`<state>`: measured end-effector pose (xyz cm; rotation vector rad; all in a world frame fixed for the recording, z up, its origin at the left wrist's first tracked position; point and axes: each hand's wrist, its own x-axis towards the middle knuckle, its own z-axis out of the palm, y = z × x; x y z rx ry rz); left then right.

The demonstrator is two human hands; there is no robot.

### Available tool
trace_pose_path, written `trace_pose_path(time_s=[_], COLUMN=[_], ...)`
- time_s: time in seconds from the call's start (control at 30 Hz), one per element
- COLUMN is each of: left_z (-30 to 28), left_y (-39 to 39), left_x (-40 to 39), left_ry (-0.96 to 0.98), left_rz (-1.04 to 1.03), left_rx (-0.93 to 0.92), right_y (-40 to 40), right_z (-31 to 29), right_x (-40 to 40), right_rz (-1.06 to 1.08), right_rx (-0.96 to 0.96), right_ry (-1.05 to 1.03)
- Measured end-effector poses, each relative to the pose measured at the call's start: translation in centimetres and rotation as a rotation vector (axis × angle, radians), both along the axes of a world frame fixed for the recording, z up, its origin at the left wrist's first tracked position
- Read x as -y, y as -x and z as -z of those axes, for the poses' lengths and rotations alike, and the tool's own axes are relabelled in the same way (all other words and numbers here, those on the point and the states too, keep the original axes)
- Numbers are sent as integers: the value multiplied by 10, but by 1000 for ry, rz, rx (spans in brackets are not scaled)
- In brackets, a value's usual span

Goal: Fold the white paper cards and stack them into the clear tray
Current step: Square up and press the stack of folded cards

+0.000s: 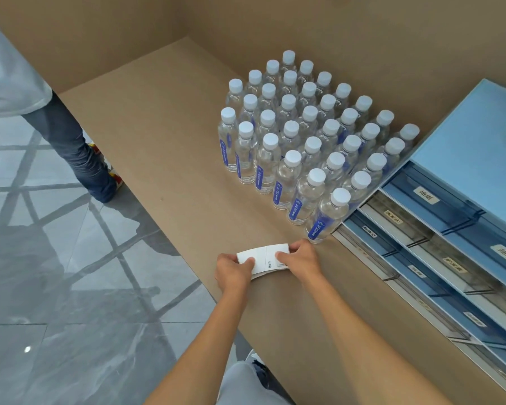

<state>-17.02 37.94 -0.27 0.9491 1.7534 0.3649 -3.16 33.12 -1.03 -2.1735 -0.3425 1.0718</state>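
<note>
The left hand (232, 271) and the right hand (300, 257) each pinch an end of a white paper card (265, 260), fingers closed over its short edges, thumbs on top, holding it at the near edge of the brown surface (164, 147). A crease line runs down the card's middle, and a second white layer shows beneath the left end, so the hands may hold more than one card; I cannot tell. No clear tray is plainly in view, unless one of the see-through drawers in the blue drawer unit (450, 200) on the right serves. The risk, as I judge it, is a crooked fold if the two ends are brought together unevenly, or a card slipping off the surface edge to the grey floor (41, 273), since the work sits so near it. The block of water bottles (304, 135) stands just beyond the right hand, and a careless reach could tip the nearest one. Small print on the card is too fine to read; two drawer labels read 抽纸, the others are blurred.
</note>
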Motion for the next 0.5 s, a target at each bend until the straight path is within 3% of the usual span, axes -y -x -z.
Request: trace_pose_path(time_s=[0.2, 0.33, 0.5], left_z=[1, -3, -14], left_y=[8, 6, -24], left_x=[4, 13, 52], left_ry=[28, 110, 162], left_rz=[75, 165, 503], left_rx=[140, 312, 414], right_y=[-6, -12, -33], right_z=[-3, -20, -36], right_x=[18, 50, 137], right_rz=[119, 109, 222], right_rx=[-358, -346, -261], right_ry=[-149, -222, -278])
